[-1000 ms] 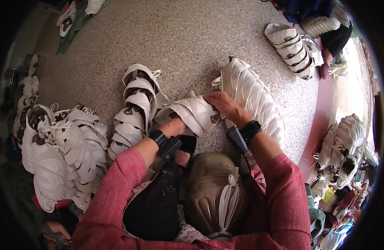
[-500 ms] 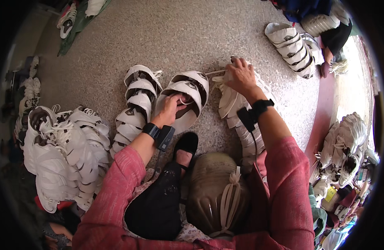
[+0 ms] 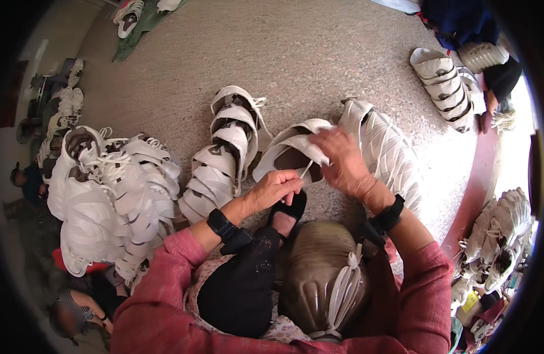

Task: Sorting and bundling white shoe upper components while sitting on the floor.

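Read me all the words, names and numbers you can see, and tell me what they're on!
There are none I can read.
Yellow card, lower right: any print is too small to read.
White shoes, upper right: dark marks, too small to read.
Middle white shoe: no words I can make out.
Black wristband: no words I can make out.

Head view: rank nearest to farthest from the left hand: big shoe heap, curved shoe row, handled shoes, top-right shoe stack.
1. Handled shoes, just ahead.
2. Curved shoe row, to the left.
3. Big shoe heap, farther left.
4. Top-right shoe stack, far ahead and right.
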`<state>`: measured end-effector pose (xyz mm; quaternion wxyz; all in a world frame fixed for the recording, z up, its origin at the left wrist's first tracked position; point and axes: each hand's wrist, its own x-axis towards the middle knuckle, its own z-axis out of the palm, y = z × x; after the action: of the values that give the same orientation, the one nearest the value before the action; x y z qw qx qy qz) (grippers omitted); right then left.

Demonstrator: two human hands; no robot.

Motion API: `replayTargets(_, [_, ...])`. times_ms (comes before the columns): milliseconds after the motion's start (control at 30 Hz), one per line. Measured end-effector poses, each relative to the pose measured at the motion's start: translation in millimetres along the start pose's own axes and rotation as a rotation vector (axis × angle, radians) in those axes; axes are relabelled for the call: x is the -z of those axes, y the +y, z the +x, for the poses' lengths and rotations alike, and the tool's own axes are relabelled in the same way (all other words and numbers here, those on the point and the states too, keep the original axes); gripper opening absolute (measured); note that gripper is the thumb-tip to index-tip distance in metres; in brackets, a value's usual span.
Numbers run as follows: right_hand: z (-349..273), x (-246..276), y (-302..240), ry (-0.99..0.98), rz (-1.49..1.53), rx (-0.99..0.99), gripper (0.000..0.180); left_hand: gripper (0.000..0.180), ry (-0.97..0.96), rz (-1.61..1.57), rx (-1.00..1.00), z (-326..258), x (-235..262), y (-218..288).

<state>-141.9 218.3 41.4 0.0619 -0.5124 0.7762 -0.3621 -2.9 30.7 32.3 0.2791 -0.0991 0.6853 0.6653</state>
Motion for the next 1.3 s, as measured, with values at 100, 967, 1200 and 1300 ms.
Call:
replayTargets(100, [1, -20, -37, -0.315, 0.382, 0.019, 0.058, 0.023, 0.109, -0.031, -0.014, -19, 7, 3])
replayTargets(967, [-1, -96, 4, -0.198, 0.883, -0.559, 0.022, 0.089, 0.878, 0.779, 0.206, 44, 184, -58])
replayTargets(1200, [0, -111, 31, -0.217, 0.776, -0.693, 0.023, 0.062, 1.042, 0.654, -0.11, 12, 194, -92])
replayTargets(1300, [-11, -104, 54, -0.226, 0.675, -0.685, 0.024, 0.053, 0.906, 0.328, -0.386, -6, 179, -92])
